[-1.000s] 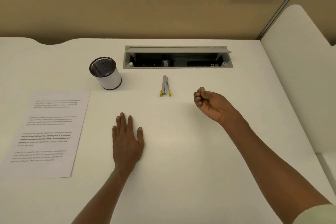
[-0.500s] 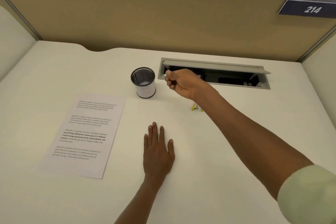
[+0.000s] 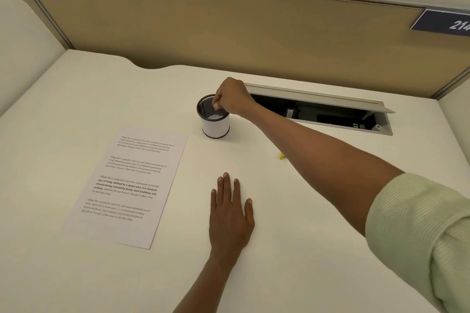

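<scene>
A white pen cup (image 3: 215, 127) with a black mesh rim stands on the white desk (image 3: 292, 223), behind the middle. My right hand (image 3: 232, 98) hovers over its mouth, fingers curled, with the fingertips dipping inside the rim. They seem to pinch a small pale thing (image 3: 216, 107) that is too small to identify. My left hand (image 3: 230, 213) lies flat on the desk, palm down with straight fingers, in front of the cup. My right forearm hides most of a grey item, leaving only its yellow tip (image 3: 281, 156) in sight.
A printed sheet of paper (image 3: 127, 185) lies left of my left hand. An open cable hatch (image 3: 330, 114) is sunk into the desk at the back right. A tan partition (image 3: 229, 33) with a "214" plate (image 3: 447, 24) closes the back, and white side panels flank the desk.
My right hand has travelled left from beside the grey item to the hatch's left end and then over the cup. The camera has turned left. My left hand has stayed flat.
</scene>
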Demonstrator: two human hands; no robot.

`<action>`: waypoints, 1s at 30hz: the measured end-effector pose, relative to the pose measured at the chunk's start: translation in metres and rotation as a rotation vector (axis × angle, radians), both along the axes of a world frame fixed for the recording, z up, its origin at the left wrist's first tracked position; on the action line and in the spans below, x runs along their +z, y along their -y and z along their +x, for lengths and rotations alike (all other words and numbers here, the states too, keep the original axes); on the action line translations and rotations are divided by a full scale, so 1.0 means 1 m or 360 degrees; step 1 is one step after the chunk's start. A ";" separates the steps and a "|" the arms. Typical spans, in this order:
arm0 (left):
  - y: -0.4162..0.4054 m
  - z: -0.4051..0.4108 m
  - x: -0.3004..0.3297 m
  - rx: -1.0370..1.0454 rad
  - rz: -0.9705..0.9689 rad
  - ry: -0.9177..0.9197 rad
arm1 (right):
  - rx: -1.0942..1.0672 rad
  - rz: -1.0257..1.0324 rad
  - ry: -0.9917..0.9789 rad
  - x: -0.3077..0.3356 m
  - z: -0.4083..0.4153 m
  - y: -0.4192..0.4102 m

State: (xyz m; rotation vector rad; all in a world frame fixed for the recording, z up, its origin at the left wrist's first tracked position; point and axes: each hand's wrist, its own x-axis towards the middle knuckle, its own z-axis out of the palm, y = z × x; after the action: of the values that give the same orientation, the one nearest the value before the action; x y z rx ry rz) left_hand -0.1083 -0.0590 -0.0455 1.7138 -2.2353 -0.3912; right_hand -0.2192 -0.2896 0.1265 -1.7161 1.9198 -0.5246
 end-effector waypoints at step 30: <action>0.000 0.000 0.002 0.0009 -0.0010 -0.0009 | 0.0498 -0.0099 -0.0340 0.005 -0.006 0.006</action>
State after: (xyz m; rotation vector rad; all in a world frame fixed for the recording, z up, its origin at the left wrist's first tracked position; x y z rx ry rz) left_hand -0.1085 -0.0587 -0.0438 1.7130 -2.2253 -0.3864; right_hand -0.2256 -0.2954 0.1315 -2.1372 1.7369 -0.2956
